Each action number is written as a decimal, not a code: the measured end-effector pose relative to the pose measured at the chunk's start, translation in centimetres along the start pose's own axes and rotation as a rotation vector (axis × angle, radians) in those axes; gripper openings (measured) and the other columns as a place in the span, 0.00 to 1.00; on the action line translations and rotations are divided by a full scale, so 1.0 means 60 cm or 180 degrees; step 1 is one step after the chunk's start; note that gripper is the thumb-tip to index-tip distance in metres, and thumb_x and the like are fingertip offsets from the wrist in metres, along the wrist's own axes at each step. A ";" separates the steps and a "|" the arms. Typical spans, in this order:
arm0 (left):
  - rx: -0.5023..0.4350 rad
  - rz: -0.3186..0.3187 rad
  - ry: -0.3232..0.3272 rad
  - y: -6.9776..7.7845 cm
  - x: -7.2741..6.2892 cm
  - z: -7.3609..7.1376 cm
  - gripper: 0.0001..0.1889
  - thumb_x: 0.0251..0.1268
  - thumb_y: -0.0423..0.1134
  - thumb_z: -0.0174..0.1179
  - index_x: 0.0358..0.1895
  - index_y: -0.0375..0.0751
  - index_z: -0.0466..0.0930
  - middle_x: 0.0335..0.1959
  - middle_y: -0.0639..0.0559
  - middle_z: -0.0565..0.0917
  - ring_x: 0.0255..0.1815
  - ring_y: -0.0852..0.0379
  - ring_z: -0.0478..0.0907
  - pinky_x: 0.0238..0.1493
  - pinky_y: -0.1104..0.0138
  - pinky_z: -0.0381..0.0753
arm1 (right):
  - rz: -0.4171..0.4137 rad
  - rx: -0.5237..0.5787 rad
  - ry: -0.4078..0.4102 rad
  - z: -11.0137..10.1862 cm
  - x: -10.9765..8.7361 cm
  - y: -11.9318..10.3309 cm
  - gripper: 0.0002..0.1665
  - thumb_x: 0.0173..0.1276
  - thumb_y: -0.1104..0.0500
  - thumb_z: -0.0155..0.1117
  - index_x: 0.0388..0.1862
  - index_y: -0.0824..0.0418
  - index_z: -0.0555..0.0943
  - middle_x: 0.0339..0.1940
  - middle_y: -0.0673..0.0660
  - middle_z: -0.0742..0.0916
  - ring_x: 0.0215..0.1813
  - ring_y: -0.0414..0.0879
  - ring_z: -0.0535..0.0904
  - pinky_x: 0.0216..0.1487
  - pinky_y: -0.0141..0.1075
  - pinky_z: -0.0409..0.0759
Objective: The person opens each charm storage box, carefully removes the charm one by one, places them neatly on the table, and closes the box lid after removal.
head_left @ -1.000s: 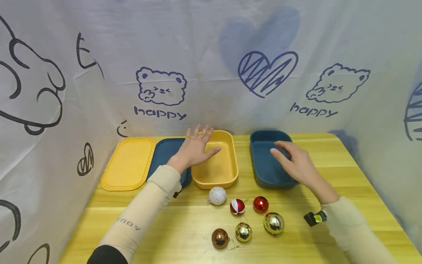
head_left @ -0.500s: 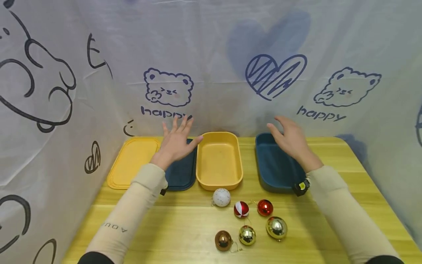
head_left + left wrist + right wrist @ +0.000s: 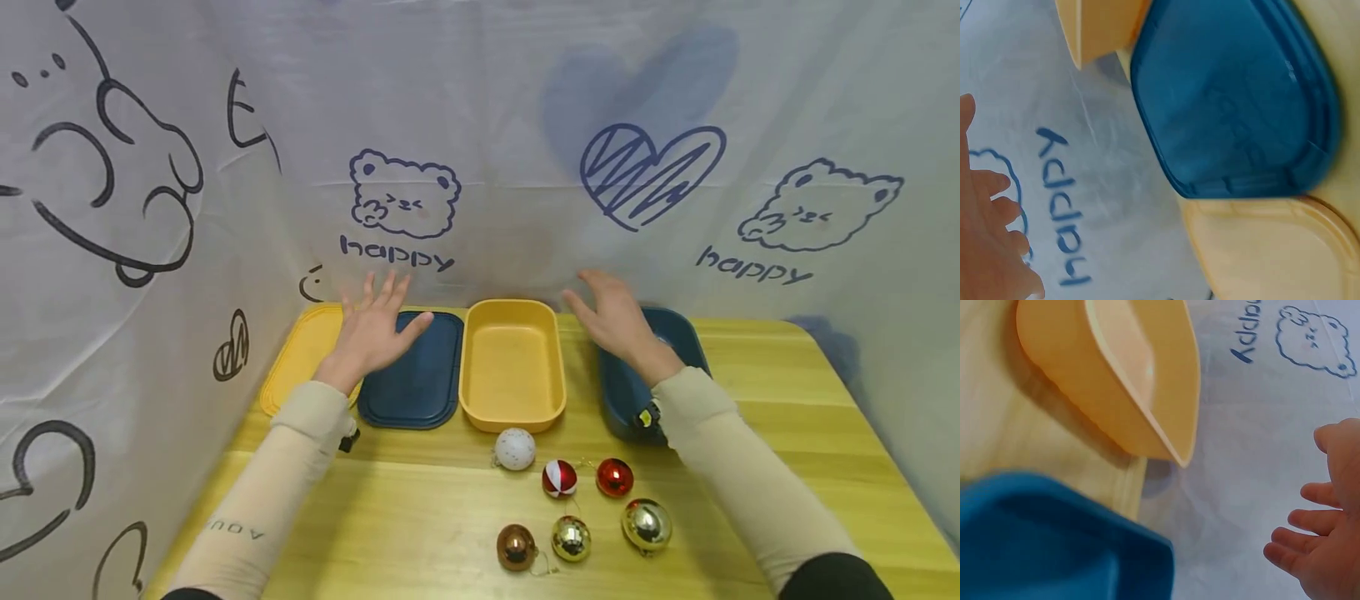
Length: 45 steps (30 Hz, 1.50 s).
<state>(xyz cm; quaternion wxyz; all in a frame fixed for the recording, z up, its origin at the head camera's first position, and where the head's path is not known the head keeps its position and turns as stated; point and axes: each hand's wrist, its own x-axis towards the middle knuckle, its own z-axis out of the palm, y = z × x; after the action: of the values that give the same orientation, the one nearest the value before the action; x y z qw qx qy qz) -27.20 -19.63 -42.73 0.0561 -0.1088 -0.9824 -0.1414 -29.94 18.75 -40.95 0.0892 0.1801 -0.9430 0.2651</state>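
With fingers spread and nothing held, my left hand (image 3: 371, 337) hovers over the yellow lid (image 3: 296, 367) and the left part of the blue lid (image 3: 420, 371). My right hand (image 3: 618, 321) is in the air above the left edge of the blue box (image 3: 678, 329), its fingers extended and holding nothing. Between the hands stands the yellow box (image 3: 512, 367), with nothing in it. The left wrist view shows both lids below the left hand. In the right wrist view, the yellow box (image 3: 1141, 381) and blue box (image 3: 1047, 544) lie beside the right hand.
Several bauble ornaments lie in front of the boxes: a white one (image 3: 514, 449), a red-and-white one (image 3: 559, 478), a red one (image 3: 615, 477), a large gold one (image 3: 647, 525), a smaller gold one (image 3: 572, 538) and a brown one (image 3: 516, 547). A printed curtain (image 3: 517, 167) hangs behind.
My left hand has moved left from the yellow box to over the lids. My right hand has moved left and away from me, from over the blue box's interior to its left side.
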 end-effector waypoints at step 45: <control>-0.0770 -0.1511 0.1269 -0.287 -0.180 0.070 0.15 0.73 0.31 0.49 0.41 0.20 0.81 0.37 0.23 0.84 0.41 0.27 0.81 0.47 0.44 0.82 | 0.0273 0.0214 0.0011 0.149 -0.014 0.016 0.26 0.79 0.60 0.60 0.69 0.75 0.77 0.63 0.75 0.83 0.51 0.64 0.86 0.53 0.55 0.86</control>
<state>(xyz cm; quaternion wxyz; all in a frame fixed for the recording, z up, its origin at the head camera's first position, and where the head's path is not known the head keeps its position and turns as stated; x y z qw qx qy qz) -20.97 -36.67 -52.81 0.1994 0.1471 -0.9260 -0.2847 -30.18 15.02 -49.20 0.0733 0.1420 -0.9403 0.3006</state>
